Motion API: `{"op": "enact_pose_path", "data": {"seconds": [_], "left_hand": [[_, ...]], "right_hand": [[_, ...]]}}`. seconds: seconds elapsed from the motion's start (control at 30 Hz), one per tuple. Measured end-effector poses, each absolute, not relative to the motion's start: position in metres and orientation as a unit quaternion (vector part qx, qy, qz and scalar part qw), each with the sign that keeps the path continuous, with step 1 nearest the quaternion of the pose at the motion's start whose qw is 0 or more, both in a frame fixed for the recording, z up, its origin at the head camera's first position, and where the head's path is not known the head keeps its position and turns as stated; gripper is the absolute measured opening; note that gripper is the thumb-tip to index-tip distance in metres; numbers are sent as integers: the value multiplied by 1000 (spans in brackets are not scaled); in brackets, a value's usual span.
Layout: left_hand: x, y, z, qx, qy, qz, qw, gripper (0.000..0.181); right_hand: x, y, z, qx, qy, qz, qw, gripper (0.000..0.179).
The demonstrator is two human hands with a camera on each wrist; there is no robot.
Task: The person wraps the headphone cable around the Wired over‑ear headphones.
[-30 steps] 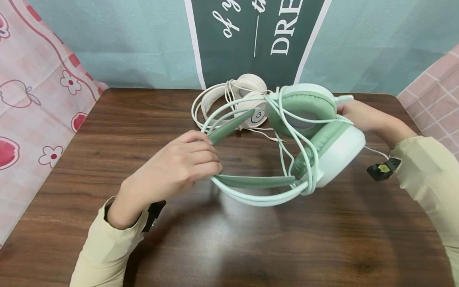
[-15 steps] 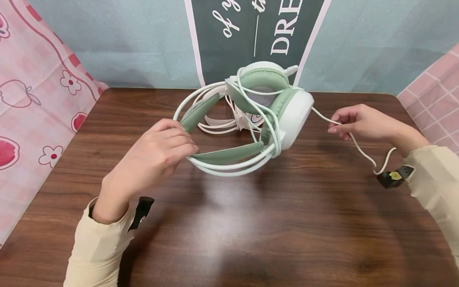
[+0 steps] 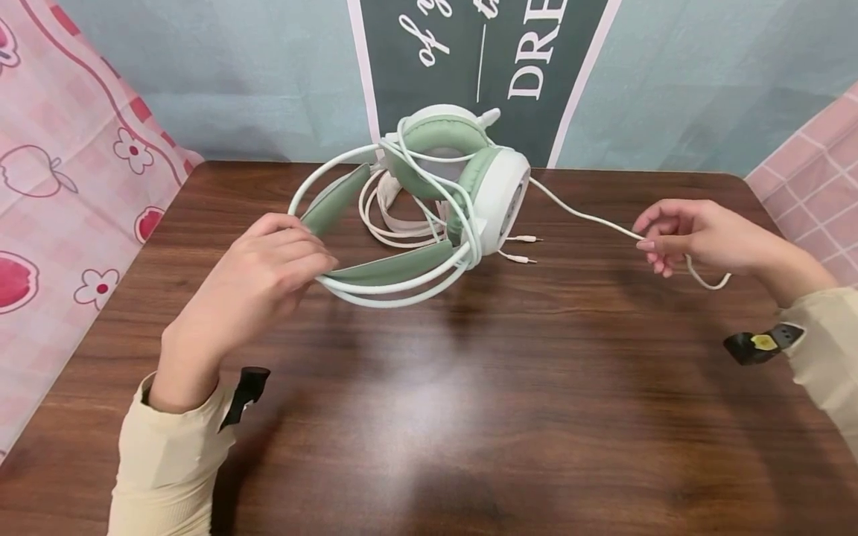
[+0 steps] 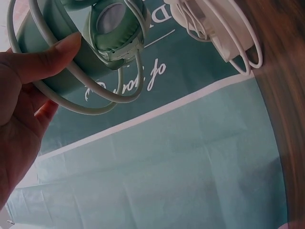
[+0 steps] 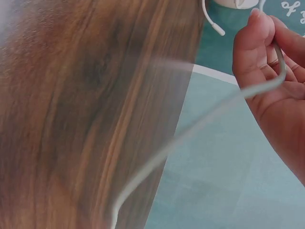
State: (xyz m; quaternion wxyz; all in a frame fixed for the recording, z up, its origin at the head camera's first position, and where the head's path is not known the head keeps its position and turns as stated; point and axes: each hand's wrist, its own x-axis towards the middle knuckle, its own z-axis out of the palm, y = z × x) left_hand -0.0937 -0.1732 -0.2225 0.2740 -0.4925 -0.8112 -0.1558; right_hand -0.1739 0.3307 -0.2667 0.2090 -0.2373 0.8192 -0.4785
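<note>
In the head view, my left hand [image 3: 258,272] grips the headband of a pair of green and white headphones [image 3: 499,201], which hangs tilted above the table. Its green-padded ear cups point away from that hand, and cable loops wrap around the near cup and headband. My right hand [image 3: 713,234] pinches a pale cable [image 3: 583,215] between thumb and fingertips; the cable runs from the ear cup, and a loose length trails beyond the hand. In the left wrist view, my left thumb [image 4: 66,47] lies across the band. The right wrist view shows the cable [image 5: 190,130] bending out of my fingers.
A second, white pair of headphones [image 4: 224,33] with a bundled cable rests at the table's back, partly hidden behind the green pair in the head view. Two plugs [image 3: 523,249] lie beside it. A blue cloth [image 3: 221,89] with a dark printed panel hangs behind the wooden table [image 3: 536,417].
The headphones and my left hand have moved left. My right hand has let go of the ear cup area, taken the cable and drawn it rightward, so the cable stretches longer between them.
</note>
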Motion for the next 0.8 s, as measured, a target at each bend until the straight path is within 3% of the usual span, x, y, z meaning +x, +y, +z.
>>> {"op": "enact_pose_path", "data": {"seconds": [0.3,0.57,0.8], "left_hand": [[-93,-175,-220,-488,-811,-156,284,19],[-92,-176,-217,-482,-813,-159,285,19],[-93,-173,-219,-491,-811,-172,269,16]], "right_hand": [[-167,328,-266,-204,887,-393,134,11],[-163,327,-260,-147,913,-364,112,6],[-167,308,-253,-157,930,-323,77,5]]}}
